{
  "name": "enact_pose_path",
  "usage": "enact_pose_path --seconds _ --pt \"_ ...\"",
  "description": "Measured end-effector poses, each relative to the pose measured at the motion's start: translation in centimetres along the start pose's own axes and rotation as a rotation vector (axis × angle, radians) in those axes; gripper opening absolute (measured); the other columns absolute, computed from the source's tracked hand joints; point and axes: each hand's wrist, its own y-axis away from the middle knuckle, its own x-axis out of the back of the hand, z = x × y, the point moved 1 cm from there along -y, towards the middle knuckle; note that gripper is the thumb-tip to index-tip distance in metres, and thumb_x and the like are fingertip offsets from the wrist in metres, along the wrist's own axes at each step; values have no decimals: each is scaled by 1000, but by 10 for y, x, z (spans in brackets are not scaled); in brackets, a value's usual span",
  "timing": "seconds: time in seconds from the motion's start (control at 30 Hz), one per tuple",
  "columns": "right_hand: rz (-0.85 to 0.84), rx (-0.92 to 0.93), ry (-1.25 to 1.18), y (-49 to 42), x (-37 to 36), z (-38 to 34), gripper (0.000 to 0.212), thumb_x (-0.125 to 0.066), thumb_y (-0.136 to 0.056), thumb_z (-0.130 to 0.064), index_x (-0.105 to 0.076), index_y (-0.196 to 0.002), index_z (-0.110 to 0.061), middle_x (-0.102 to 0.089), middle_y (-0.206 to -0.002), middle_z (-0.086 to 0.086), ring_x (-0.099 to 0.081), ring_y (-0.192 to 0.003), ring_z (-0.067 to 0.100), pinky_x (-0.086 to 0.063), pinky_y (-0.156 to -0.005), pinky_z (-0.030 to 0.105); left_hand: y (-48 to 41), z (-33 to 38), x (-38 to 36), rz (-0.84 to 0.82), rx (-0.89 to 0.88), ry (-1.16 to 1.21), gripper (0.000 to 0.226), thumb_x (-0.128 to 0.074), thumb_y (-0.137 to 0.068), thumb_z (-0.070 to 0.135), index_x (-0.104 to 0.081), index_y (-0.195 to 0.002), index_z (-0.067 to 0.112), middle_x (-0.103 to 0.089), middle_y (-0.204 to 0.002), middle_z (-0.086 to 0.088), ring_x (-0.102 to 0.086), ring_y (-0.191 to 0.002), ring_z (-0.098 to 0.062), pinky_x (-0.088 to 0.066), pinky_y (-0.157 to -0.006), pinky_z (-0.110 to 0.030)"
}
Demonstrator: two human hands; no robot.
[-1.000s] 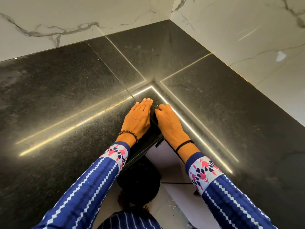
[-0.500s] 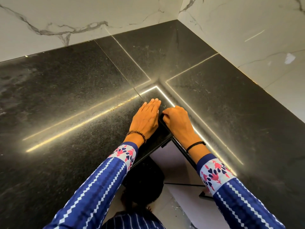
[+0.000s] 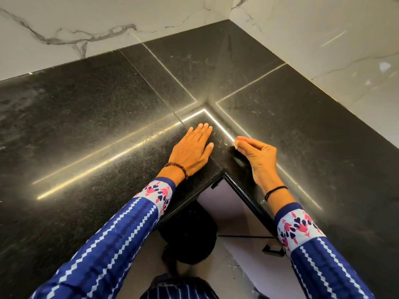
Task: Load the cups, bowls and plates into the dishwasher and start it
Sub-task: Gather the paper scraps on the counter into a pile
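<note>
At the inner corner of a black speckled tabletop (image 3: 86,126), below white marble walls (image 3: 64,22):
- left hand (image 3: 191,151): flat on the stone, palm down, fingers straight and together; bead bracelet (image 3: 180,168) at the wrist.
- right hand (image 3: 259,157): just beside the left, not touching it, fingers curled, thumb meeting forefinger; nothing seen in it; black band (image 3: 275,192) at the wrist.
- sleeves (image 3: 108,244): blue, white zigzag stripes, patterned cuffs.
- cups, bowls, plates, dishwasher: location cannot be told from this view.
</note>
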Motion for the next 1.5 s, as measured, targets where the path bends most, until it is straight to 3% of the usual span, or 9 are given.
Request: enact_pose_path --seconds 0.23,0.43,0.67,0.9,1.07,1.17,1.23,1.37,1.5 --pt "-26 13 -4 -8 -1 2 19 -77 -80 4 -76 -98 2 -76 -90 11 -73 -88 19 -58 -82 25 -24 17 -5 -219 -141 103 58 -31 -102 43 -19 -154 18 -20 -160 0 -12 -148 -11 -3 -122 -29" --pt "-48 72 129 3 4 5 19 -78 -78 0 -77 -98 0 -77 -89 14 -75 -89 24 -59 -88 33 7 37 -4 -242 -198 106 54 -31 -104 36 -17 -154 18 -17 -160 1 -10 -148 -10 -1 -120 -23" --pt "-41 122 298 81 27 40 17 -80 -77 -16 -82 -94 -19 -79 -88 -3 -75 -89 13 -59 -91 41 94 68 -2 -219 -161 200 64 -23 -94 42 -29 -151 13 -21 -158 4 -15 -147 -8 -4 -121 -23" --pt "-27 150 325 148 47 101 16 -81 -81 -12 -81 -97 -12 -78 -87 -7 -74 -83 2 -56 -77 15 182 72 -52 -182 -62 288 54 -34 -96 25 -36 -148 10 -29 -156 2 -20 -146 -7 -11 -121 -24" --pt "35 -71 370 134 64 228 16 -79 -80 -6 -80 -95 -12 -76 -86 -9 -72 -80 -2 -57 -76 19 215 39 -150 -403 199 390 43 -38 -94 25 -61 -122 3 -60 -126 -13 -51 -124 -28 -37 -106 -34" --pt "40 -170 368 115 73 300 12 -73 -81 8 -76 -93 6 -74 -83 8 -69 -69 -6 -57 -69 17 230 10 -229 -513 292 433 53 -41 -91 0 -43 -143 7 -35 -153 -11 -28 -144 -26 -17 -116 -25" --pt "36 -207 453 100 76 340 7 -75 -80 4 -77 -87 3 -75 -81 8 -70 -68 -1 -58 -69 22 237 -6 -270 -586 367 472 56 -37 -90 -11 -38 -144 6 -29 -155 -10 -22 -146 -23 -7 -115 -19" --pt "-11 -235 709 75 86 417 6 -75 -79 -6 -79 -84 -7 -77 -85 9 -73 -81 19 -58 -78 38 251 -35 -340 -627 574 515 50 -42 -93 -6 -45 -142 6 -41 -149 -11 -35 -140 -21 -15 -106 -9" --pt "-71 -240 896 57 96 465 11 -64 -81 1 -74 -79 2 -73 -83 24 -71 -82 38 -56 -74 48 254 -56 -392 -618 730 519 51 -46 -90 -3 -48 -140 8 -48 -145 -13 -44 -135 -25 -30 -115 -34"
